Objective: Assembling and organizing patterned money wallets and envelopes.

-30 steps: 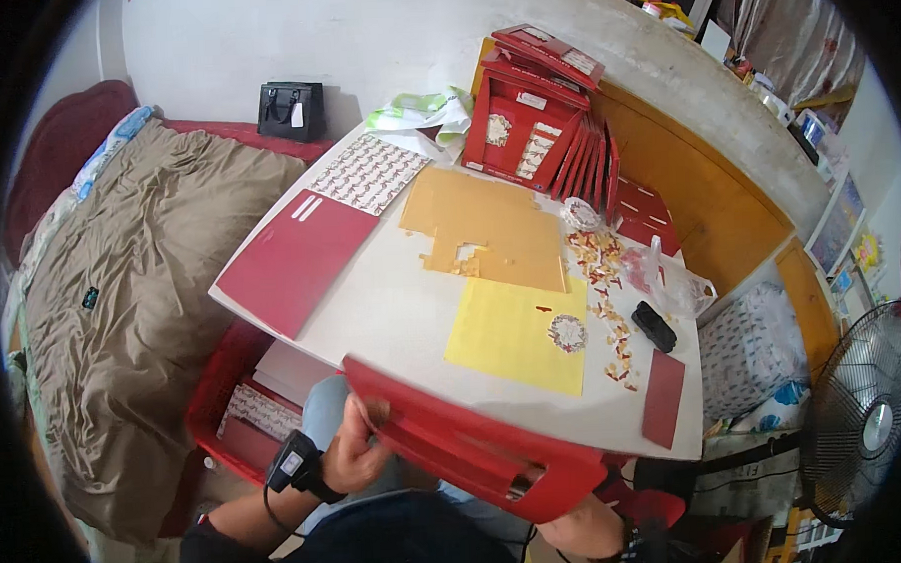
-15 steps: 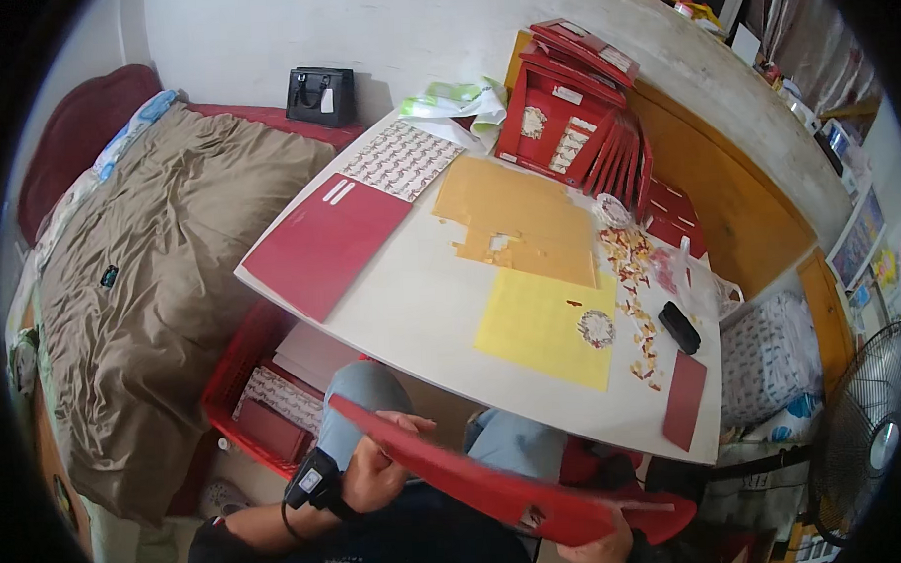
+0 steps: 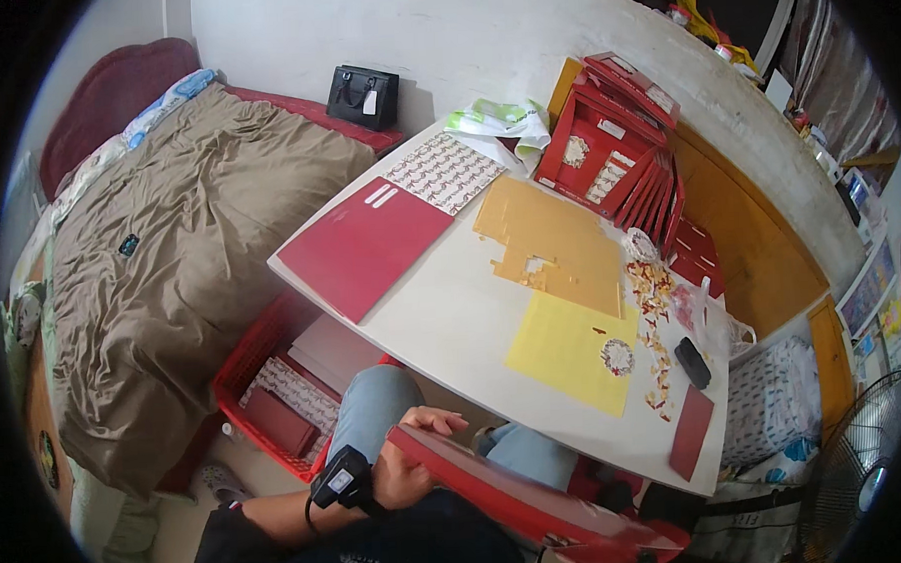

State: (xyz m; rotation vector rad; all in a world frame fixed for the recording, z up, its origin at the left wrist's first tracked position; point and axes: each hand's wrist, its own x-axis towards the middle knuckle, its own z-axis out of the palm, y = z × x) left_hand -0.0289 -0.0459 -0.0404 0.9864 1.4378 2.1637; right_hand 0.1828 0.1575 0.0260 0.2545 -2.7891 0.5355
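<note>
From where I stand, the main change is the red panel (image 3: 537, 497): a second ago it covered the front edge of the white surface (image 3: 412, 327), and now it is drawn back and down over the lap, leaving a gap with denim knees showing through. It slants down to the right, and its broad face shows only as a narrow strip. To my mind that means the handling is going on in mid-air, with the panel not set down anywhere.

The yellow sheet (image 3: 562, 362), the maroon board (image 3: 360, 245) and the stacked red frames (image 3: 614, 127) lie on the surface just as they did.

The panel's left end sits in the left hand (image 3: 403, 479), palm on the near side, the fingers (image 3: 437, 419) reaching past the upper edge to the far side, loosely bent and close together, so they seem to clasp that end. The thumb I can't pick out. The right hand is out of sight at the lower end, so I cannot tell how its fingers stand.
</note>
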